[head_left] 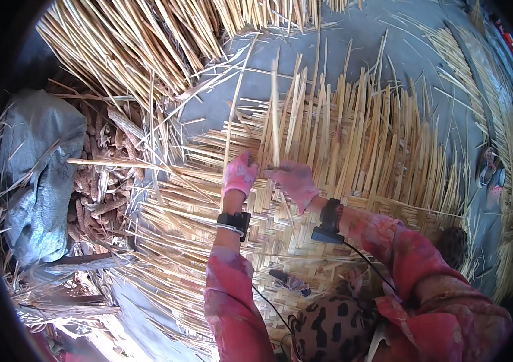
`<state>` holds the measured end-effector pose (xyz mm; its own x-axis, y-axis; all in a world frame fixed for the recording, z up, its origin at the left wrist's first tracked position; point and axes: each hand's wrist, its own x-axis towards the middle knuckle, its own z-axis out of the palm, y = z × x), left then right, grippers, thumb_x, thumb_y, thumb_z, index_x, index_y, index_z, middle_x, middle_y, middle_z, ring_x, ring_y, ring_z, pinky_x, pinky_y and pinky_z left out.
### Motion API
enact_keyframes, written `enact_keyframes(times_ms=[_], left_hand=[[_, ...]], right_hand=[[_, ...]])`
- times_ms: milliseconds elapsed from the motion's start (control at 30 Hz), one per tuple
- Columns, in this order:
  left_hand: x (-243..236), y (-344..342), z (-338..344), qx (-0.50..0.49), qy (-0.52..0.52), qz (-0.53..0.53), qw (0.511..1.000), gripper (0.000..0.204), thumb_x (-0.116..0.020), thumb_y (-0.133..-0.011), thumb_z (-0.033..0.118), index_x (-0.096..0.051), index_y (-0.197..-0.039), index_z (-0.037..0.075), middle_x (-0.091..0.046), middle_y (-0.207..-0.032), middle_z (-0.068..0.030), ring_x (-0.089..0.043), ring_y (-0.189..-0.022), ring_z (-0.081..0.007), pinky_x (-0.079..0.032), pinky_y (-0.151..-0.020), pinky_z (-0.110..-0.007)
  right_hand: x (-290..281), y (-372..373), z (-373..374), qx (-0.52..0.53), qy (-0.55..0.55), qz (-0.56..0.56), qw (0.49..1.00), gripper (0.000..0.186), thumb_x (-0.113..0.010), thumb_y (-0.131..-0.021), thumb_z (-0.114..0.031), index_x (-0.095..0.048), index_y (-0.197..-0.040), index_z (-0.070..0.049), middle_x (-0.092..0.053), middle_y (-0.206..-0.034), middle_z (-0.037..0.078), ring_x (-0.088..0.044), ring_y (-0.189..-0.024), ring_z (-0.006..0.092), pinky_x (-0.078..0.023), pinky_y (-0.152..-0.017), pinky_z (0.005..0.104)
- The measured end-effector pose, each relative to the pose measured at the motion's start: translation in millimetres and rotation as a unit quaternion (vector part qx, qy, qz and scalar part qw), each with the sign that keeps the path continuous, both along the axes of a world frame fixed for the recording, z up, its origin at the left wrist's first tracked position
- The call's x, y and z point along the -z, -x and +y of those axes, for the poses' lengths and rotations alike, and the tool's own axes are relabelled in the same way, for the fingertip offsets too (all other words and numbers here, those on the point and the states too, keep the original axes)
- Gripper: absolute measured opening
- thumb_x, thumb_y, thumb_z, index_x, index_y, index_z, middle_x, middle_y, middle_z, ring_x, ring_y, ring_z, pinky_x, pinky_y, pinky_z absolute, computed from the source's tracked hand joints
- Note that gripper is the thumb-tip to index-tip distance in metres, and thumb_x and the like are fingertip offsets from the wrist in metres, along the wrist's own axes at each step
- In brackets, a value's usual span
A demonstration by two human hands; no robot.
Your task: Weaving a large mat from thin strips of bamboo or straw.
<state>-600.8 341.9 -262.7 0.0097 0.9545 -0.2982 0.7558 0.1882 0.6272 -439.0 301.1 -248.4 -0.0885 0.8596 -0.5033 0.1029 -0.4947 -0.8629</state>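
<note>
A partly woven mat of split reed strips [268,241] lies under my arms, with loose strip ends fanning out to the left and far sides. My right hand [292,181], in a pink glove, is closed on the lower end of a pale reed strip [274,114] that points away from me and looks slightly blurred. Just left of it, my left hand [239,174], also gloved in pink, is closed above the mat. A long thin strip [235,102] runs down to its outer edge; whether the fingers grip it is hidden.
Bundles of reeds [130,48] lie at the far left. A grey sack [42,169] stands beside a heap of corncobs [103,193]. A dark tool [289,280] rests on the mat near my spotted clothing. More reeds [503,181] line the right, by a shoe [488,166].
</note>
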Motion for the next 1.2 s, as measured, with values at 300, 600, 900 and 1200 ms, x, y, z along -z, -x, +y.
enact_keyframes(times_ms=[300, 600, 900, 1200], left_hand=[[15, 12, -9, -0.062, 0.037, -0.208, 0.975, 0.018, -0.068, -0.072, 0.005, -0.068, -0.09, 0.004, -0.061, -0.072, -0.0033, -0.058, -0.066, -0.0111, -0.047, -0.06, -0.023], [19, 17, -13, -0.291, 0.007, -0.341, 0.894, 0.022, -0.062, -0.077, 0.001, -0.065, -0.099, 0.004, -0.064, -0.082, -0.0041, -0.059, -0.075, -0.0144, -0.048, -0.07, -0.024], [4, 19, -17, 0.162, -0.062, 0.322, 0.931, 0.016, -0.043, -0.087, 0.02, -0.055, -0.097, 0.017, -0.054, -0.091, -0.0007, -0.046, -0.107, -0.021, -0.033, -0.085, -0.037], [-11, -48, -129, 0.028, -0.298, -0.043, 0.953, 0.041, -0.065, -0.072, 0.008, -0.055, -0.112, 0.01, -0.055, -0.111, -0.009, -0.051, -0.107, -0.0284, -0.041, -0.09, -0.039]], right_hand=[[3, 8, 9, 0.106, 0.09, 0.109, 0.984, 0.019, -0.061, -0.081, -0.017, -0.062, -0.089, 0.001, -0.061, -0.078, 0.005, -0.055, -0.063, 0.0119, -0.047, -0.057, 0.0272], [28, 10, -7, -0.116, -0.198, -0.131, 0.965, 0.041, -0.055, -0.078, -0.007, -0.053, -0.119, -0.007, -0.056, -0.112, 0.014, -0.055, -0.101, 0.033, -0.044, -0.087, 0.0368], [20, 9, -18, -0.392, -0.357, -0.357, 0.769, 0.042, -0.054, -0.074, -0.006, -0.05, -0.116, -0.003, -0.052, -0.11, 0.013, -0.052, -0.097, 0.0334, -0.044, -0.083, 0.0432], [-6, -65, -26, -0.345, -0.341, -0.088, 0.87, 0.033, -0.063, -0.078, -0.016, -0.061, -0.111, -0.013, -0.063, -0.095, 0.013, -0.063, -0.084, 0.0241, -0.051, -0.074, 0.0316]])
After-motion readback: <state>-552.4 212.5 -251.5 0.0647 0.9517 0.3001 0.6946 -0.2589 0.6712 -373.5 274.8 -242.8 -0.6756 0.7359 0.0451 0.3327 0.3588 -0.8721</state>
